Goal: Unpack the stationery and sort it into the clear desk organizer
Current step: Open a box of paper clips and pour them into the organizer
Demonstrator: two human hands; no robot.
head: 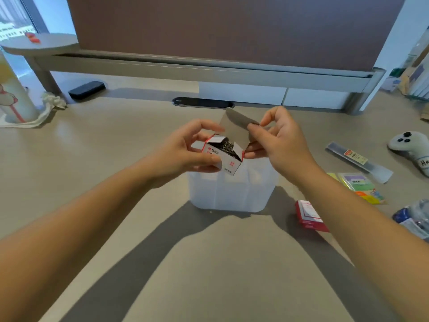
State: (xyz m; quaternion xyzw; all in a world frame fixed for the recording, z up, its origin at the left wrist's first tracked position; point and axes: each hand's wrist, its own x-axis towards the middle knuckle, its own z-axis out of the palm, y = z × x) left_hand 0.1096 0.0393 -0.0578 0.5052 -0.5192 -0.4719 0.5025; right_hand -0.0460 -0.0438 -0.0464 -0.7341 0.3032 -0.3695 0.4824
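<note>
Your left hand (185,149) holds the paperclip box (222,156) above the organizer (232,194); right hand (276,140) pinches its flap. Light, thin card: grip the side walls, tip gently.

The small white-and-red cardboard box (219,156) hid the clear plastic organizer's (232,194) back rim. Its print was unreadable (too blurred). The crinkled blue-and-clear plastic bag (414,217) ran off-frame.

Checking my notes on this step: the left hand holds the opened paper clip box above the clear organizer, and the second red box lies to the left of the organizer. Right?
Not quite. The head view shows the second red box lying right of the clear organizer, not left. The left hand does hold the opened paper clip box above it.
</note>
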